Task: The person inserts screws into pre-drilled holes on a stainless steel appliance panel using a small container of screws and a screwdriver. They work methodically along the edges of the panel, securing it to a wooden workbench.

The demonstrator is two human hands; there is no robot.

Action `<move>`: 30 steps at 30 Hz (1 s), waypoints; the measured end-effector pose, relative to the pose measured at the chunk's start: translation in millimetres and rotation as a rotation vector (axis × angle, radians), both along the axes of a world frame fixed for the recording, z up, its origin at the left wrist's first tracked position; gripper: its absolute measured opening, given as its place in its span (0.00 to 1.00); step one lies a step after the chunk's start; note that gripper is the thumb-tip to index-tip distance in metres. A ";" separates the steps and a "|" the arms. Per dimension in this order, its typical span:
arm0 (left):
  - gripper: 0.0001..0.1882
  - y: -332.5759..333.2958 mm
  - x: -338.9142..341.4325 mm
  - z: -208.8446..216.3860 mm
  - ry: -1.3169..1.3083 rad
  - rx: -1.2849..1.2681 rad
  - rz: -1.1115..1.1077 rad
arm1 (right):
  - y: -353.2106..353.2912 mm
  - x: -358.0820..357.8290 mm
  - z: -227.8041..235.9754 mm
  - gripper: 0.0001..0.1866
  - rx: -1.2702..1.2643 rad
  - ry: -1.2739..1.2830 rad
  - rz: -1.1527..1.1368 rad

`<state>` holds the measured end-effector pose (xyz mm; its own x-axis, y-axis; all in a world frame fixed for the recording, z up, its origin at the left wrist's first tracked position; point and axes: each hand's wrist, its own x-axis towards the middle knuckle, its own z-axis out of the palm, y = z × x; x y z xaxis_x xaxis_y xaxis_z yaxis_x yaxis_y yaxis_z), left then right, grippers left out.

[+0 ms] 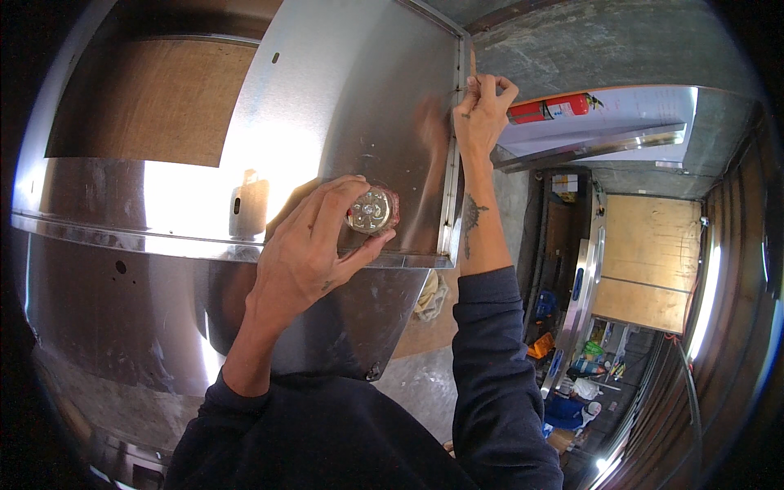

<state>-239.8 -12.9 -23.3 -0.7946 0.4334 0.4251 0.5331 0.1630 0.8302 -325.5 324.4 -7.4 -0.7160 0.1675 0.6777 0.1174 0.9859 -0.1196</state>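
Note:
My left hand (306, 241) is wrapped round a small round container (371, 210) with a clear, shiny, ridged face and a reddish rim. It is held over the lower right part of a shiny sheet-metal panel (343, 106). At the panel's right edge, near its top corner, my right hand (482, 110) has thumb and fingers pinched together. A thin thing seems to stick out of the pinch towards the metal flange (452, 180), too small to name. Small dark marks run along that flange.
The metal body has a large cutout (151, 102) showing brown board. To the right are a red fire extinguisher (555, 108), a slanting metal bar (596, 147), a long spirit level (578, 282) and cluttered tools. A pale cloth (431, 296) lies below the panel's corner.

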 end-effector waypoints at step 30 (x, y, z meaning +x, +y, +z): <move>0.36 -0.5 -1.8 -2.0 0.066 0.015 -0.017 | -0.3 1.7 -1.9 0.05 -0.047 -0.014 -0.033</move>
<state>-241.6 -13.4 -25.4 -0.7573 0.4398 0.4828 0.5894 0.1417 0.7953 -323.8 324.1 -9.3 -0.7191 0.2232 0.6581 0.1522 0.9746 -0.1642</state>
